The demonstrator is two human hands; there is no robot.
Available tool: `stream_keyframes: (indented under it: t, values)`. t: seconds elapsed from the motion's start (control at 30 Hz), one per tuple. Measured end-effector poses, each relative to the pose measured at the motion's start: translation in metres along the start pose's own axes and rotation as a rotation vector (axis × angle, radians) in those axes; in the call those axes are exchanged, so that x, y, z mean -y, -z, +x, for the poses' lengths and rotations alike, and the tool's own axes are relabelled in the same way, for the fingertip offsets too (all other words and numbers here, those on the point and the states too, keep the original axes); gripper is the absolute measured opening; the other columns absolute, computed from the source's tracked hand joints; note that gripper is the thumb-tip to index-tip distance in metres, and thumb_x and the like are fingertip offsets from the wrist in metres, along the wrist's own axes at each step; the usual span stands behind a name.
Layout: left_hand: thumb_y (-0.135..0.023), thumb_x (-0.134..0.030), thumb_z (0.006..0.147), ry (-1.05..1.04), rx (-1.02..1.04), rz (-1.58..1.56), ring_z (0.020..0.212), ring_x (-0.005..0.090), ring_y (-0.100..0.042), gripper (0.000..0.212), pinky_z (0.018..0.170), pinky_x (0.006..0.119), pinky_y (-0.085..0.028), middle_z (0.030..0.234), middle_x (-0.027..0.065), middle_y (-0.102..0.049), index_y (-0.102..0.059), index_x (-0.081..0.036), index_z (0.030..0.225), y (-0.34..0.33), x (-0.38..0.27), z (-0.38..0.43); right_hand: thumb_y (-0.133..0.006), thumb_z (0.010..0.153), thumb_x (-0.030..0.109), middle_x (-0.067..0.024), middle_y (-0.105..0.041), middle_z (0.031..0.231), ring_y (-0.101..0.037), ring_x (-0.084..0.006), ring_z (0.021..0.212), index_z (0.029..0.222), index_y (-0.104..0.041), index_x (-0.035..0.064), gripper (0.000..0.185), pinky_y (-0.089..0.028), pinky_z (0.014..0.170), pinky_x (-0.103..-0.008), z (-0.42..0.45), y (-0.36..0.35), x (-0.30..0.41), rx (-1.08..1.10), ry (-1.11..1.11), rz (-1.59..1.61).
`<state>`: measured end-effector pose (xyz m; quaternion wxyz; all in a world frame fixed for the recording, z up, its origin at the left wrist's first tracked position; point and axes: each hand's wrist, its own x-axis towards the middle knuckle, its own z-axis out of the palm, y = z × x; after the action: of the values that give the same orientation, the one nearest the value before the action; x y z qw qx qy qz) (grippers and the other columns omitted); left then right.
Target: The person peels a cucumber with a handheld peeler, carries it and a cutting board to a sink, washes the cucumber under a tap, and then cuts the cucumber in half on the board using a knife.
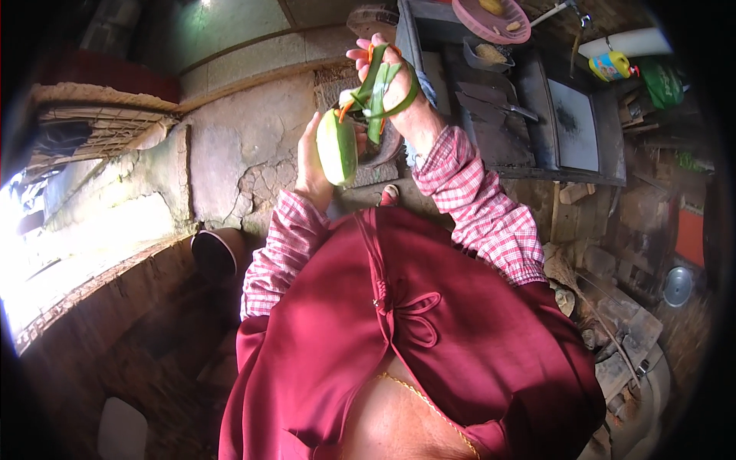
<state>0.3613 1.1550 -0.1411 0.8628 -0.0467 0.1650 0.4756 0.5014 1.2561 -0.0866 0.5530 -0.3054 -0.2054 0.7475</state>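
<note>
My left hand (313, 158) is wrapped around a pale green, partly peeled gourd or large cucumber (338, 148), held upright in front of me. Long strips of green peel (376, 95) lie across the palm of my right hand (399, 86), some dangling below it. Thin orange pieces (343, 111) show among the strips and at the top of the gourd; whether they are carrot peel or part of a tool I cannot tell. Below my hands is a round vessel (391, 146), its contents mostly hidden.
On the right, a dark counter (520, 149) carries a cleaver-like knife (497, 103), a grey plastic tub (489, 54) and a pink basket (494, 23). A yellow bottle (609, 66) stands beyond. A dark bucket (215, 253) sits by the left wall.
</note>
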Motion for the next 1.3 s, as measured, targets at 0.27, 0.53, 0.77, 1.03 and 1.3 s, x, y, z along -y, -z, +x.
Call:
stream_keyframes:
  t: [0.27,0.53,0.77,1.03,1.3]
  values:
    - [-0.041,-0.036,0.094,-0.179,-0.131,0.018,0.085,0.0259,-0.064,0.04,0.078,0.039,-0.052,0.1,0.0144,-0.064,-0.056,-0.001,0.107,0.004,0.004,0.011,-0.056,0.089,0.042,-0.0092,-0.063,0.085,-0.053,-0.0091,0.068,0.107,-0.055,0.0001,0.046,-0.044,0.063,-0.0213,-0.057,-0.03,0.006,0.123,-0.053,-0.162]
    - [-0.043,-0.031,0.093,-0.126,-0.03,-0.183,0.088,0.0285,-0.064,0.037,0.08,0.042,-0.052,0.102,0.0152,-0.063,-0.054,0.0,0.11,-0.011,0.01,0.014,-0.055,0.089,0.042,-0.0056,-0.061,0.084,-0.05,-0.0056,0.067,0.109,-0.055,0.0015,0.045,-0.043,0.062,-0.0196,-0.063,-0.04,0.005,0.102,-0.105,-0.147]
    - [-0.047,-0.041,0.088,0.093,0.093,0.068,0.075,0.0328,-0.06,0.05,0.066,0.043,-0.053,0.094,0.0194,-0.06,-0.052,0.001,0.115,-0.006,0.019,0.0,-0.057,0.086,0.047,-0.0103,-0.063,0.085,-0.053,-0.0125,0.071,0.103,-0.049,0.007,0.044,-0.046,0.065,-0.0247,-0.016,-0.014,0.007,0.085,0.044,-0.246]
    - [-0.027,-0.063,0.091,-0.086,-0.024,0.431,0.05,0.0178,-0.044,0.072,0.041,0.027,-0.036,0.078,0.0111,-0.054,-0.046,-0.002,0.125,-0.083,0.039,-0.041,-0.057,0.088,0.034,-0.0124,-0.064,0.079,-0.061,-0.0206,0.072,0.101,-0.051,0.0049,0.033,-0.05,0.065,-0.0326,0.041,0.047,0.0,-0.128,0.09,-0.123]
    - [-0.039,-0.051,0.091,0.004,-0.065,0.148,0.067,0.0316,-0.063,0.058,0.057,0.041,-0.056,0.087,0.0204,-0.063,-0.057,0.003,0.105,0.01,0.011,0.0,-0.062,0.085,0.038,-0.0081,-0.063,0.092,-0.06,-0.0179,0.078,0.103,-0.053,0.0061,0.037,-0.049,0.07,-0.0289,-0.012,0.001,-0.015,0.094,-0.088,-0.04]
